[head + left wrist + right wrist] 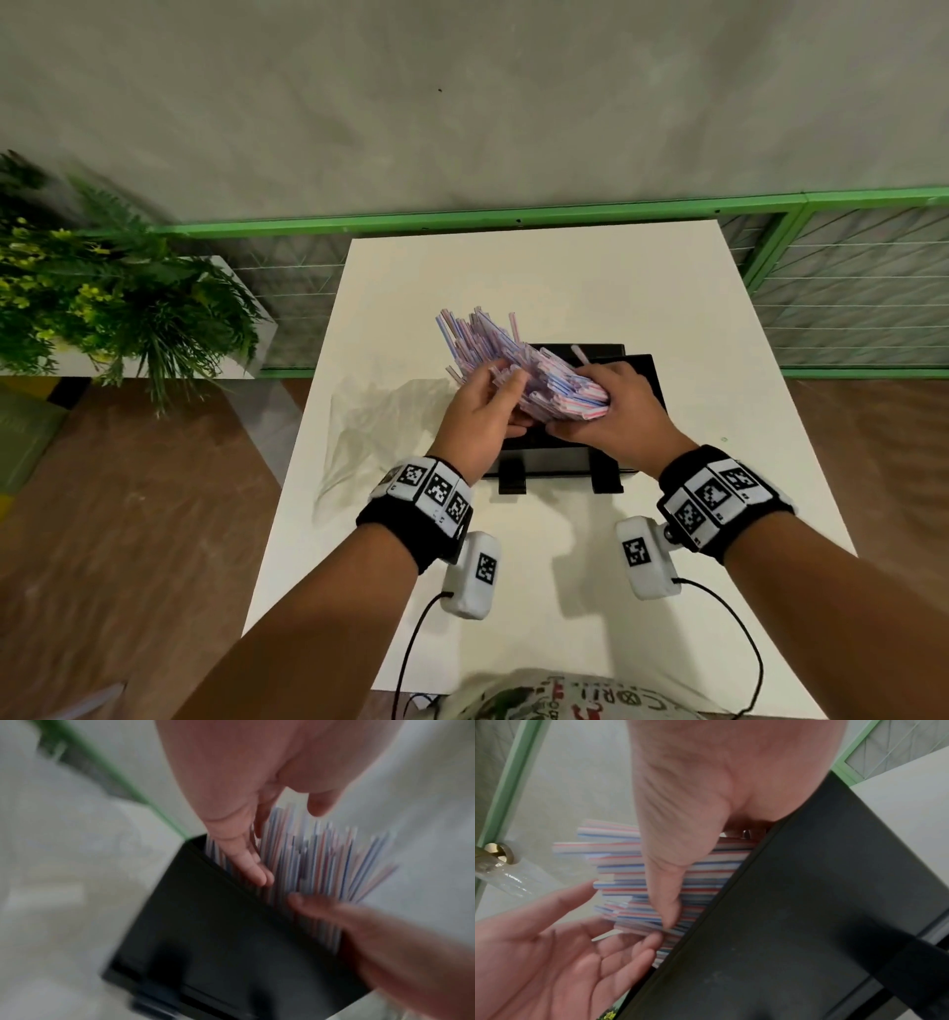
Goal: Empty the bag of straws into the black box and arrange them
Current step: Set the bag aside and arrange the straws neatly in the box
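Gripping a thick bundle of red-, white- and blue-striped plastic straws (518, 367), the right hand (613, 411) curls round its near end over the black rectangular box (557, 460) on the white square worktop (590, 277). In this head view the left hand (482, 406) cups the bundle's left side, fingers bent against it, while the far straw ends fan out up and to the left. A crumpled clear plastic bag (375, 426) lies flat on the worktop left of the box.

From the left wrist, blurred, the straws (316, 862) stand above the box's dark wall (218, 943), left fingers (246, 862) laid among them.

From the right wrist, the right thumb (667, 892) presses across the straws (618, 862) beside the box (795, 912); the left hand (559, 963) shows its palm, fingertips touching the bundle.
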### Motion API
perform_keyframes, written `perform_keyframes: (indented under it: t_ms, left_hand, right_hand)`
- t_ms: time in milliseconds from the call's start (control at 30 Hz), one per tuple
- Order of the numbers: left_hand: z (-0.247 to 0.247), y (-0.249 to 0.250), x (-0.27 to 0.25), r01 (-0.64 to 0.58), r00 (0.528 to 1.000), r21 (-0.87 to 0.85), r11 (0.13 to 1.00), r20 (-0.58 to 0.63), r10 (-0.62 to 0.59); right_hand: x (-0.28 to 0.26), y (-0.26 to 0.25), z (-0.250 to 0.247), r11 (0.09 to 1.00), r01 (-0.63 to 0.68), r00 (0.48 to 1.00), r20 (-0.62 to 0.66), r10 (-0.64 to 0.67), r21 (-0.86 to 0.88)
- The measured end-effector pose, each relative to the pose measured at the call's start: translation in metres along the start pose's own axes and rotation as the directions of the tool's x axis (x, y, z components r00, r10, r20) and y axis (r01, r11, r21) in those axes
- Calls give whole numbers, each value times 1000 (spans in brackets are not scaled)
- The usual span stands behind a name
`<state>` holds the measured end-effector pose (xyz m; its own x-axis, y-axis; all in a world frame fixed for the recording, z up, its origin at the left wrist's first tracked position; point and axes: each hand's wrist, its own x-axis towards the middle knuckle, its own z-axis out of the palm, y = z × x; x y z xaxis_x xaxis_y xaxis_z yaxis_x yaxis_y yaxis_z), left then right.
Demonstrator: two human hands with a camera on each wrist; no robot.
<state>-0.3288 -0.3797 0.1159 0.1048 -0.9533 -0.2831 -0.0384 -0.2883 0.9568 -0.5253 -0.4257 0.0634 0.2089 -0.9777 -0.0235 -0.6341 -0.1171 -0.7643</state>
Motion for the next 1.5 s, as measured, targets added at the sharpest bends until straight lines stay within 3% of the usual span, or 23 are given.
perform_keyframes:
  t_ms: [133,267,333,400,467,533,667,833,933,1067,1167,1267,1400,1500]
  left_hand:
    - [-20,-11,-8,-220,960,281,934,-107,258]
    - [-38,-10,-8,-308,867,314,898,-295,401]
    - [-43,-12,-2,-256,834,294,921,-414,364]
    - [-42,-11,5,-100,864,155,983,-476,163]
    - [-38,-7,11,93,905,10,996,-417,-80]
    - [-30,-2,12,167,940,-2,986,-303,-160]
    - [-19,7,16,124,966,54,991,-234,-109]
    - [-11,15,32,137,971,148,979,-214,-104]
    - [-12,19,40,175,964,171,970,-228,-133]
    - [-17,22,46,140,958,284,949,-280,-57]
    - [-25,29,49,207,938,341,917,-337,-86]
    - [-30,39,52,192,931,325,926,-358,-67]
    - [-26,51,60,76,957,325,943,-289,22]
    - [-19,54,64,22,985,487,873,-162,65]
  right_hand:
    - [0,3,4,999,-34,999,-9,34,14]
    - [-1,-1,5,999,-40,998,-39,41,16]
    - [-1,-3,4,998,-44,997,-63,47,45]
    - [-1,-4,3,991,-76,994,-69,84,111]
    - [0,-3,2,981,-118,990,-58,128,154]
    - [-2,-3,3,985,-123,988,-81,134,123]
    - [-6,-5,4,993,-78,982,-163,92,91]
    - [-1,-5,0,965,-137,981,-105,164,225]
    - [0,-4,-2,977,-149,985,-63,160,154]
    - [-1,-3,2,993,-121,992,-46,121,12]
    - [-3,-8,1,991,-121,992,-35,119,-55]
    - [-4,-11,-1,987,-142,990,-9,142,-78]
    - [-4,-15,-3,983,-150,988,17,152,-101]
    - [-5,-16,-3,983,-133,989,40,139,-125]
